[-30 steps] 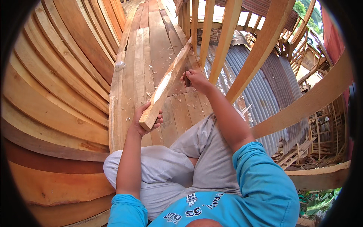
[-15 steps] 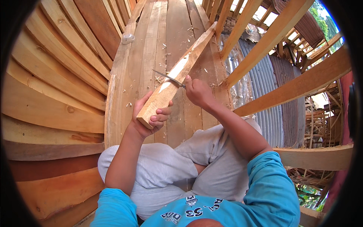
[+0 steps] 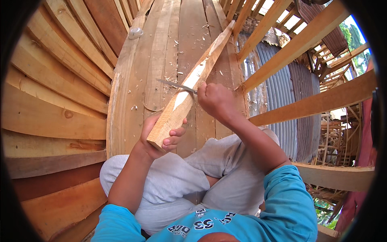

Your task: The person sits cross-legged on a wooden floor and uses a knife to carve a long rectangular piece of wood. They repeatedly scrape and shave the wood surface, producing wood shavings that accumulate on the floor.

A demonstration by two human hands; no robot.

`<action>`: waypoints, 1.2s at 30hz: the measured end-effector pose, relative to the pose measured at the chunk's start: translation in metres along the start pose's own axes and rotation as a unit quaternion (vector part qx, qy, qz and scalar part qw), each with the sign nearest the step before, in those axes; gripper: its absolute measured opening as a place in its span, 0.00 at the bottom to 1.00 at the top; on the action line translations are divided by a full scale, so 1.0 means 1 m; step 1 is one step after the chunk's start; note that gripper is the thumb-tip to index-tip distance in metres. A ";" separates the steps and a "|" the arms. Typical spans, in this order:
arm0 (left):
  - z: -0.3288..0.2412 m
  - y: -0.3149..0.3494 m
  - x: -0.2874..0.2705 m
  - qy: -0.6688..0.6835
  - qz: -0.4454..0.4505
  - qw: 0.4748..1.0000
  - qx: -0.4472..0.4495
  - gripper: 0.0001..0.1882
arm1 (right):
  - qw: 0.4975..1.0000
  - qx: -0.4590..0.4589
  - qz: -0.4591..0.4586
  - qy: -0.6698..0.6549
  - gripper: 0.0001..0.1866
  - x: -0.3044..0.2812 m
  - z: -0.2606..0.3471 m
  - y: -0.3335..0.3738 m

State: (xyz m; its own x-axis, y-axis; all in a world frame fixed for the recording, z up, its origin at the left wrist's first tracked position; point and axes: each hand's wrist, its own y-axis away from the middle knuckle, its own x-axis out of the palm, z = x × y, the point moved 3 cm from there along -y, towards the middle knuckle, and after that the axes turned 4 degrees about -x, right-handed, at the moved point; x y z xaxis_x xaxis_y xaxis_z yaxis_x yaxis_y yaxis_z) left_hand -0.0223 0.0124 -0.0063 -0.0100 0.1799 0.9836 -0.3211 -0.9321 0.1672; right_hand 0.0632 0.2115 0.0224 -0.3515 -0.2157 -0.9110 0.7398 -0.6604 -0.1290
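A long squared wooden beam (image 3: 171, 119) slants from my lap up to the right, its far end resting by the slatted side. My left hand (image 3: 151, 137) grips the near end, thumb on one side and fingers wrapped round the other. My right hand (image 3: 216, 100) is closed at the right end of a knife (image 3: 176, 84), whose handle the fist hides. The thin dark blade lies across the beam's upper face and sticks out past its left edge. A pale, freshly shaved strip runs along that face under and beyond the blade.
Plank flooring (image 3: 191, 44) stretches ahead, scattered with wood shavings (image 3: 180, 73). At the far left sits a small clear container (image 3: 135, 33). Wooden boards (image 3: 56, 117) wall the left side. Slats (image 3: 298, 46) and corrugated metal sheets (image 3: 278, 97) are on the right. My crossed legs lie below.
The blade now sits farther from the beam's near end. The pale strip reaches closer to my left hand, and a long thin curled shaving shows beside it. The view has shifted slightly.
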 end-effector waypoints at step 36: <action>0.007 0.015 0.001 -0.071 -0.077 0.994 0.010 0.26 | 0.998 -0.034 -0.052 0.006 0.29 0.034 -0.028 -0.020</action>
State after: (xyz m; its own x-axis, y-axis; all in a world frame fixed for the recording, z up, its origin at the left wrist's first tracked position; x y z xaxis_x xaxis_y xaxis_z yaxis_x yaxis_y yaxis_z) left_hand -0.0206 -0.0031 -0.0028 0.1719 0.2772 0.9453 -0.2892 -0.9031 0.3174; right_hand 0.0530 0.2375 -0.0173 -0.4217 -0.1388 -0.8961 0.7371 -0.6280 -0.2496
